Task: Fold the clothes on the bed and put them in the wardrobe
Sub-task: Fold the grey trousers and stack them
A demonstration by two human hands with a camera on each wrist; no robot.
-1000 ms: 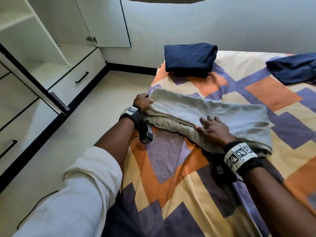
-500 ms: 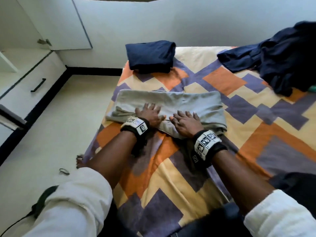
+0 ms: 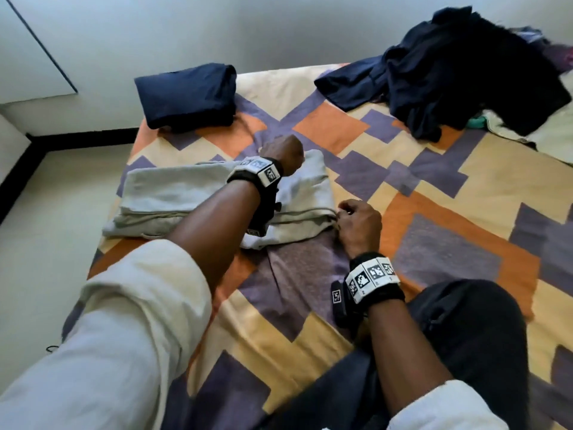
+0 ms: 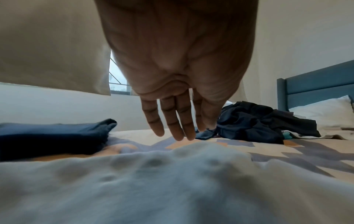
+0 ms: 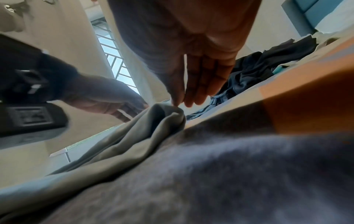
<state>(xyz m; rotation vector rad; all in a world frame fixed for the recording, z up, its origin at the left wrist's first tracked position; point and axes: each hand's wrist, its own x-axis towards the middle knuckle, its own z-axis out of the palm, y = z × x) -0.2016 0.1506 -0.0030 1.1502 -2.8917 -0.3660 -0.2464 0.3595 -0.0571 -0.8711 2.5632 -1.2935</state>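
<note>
A half-folded garment (image 3: 173,197) lies across the bed (image 3: 434,193) near its left edge. Behind it, a folded garment (image 3: 189,96) sits by the wall. A heap of unfolded clothes (image 3: 459,72) lies at the far right, with a pillow (image 3: 555,135) just beside it.

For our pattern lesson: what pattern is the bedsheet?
Blocky orange, purple and cream shapes on the bedsheet, clearest in the head view.
</note>
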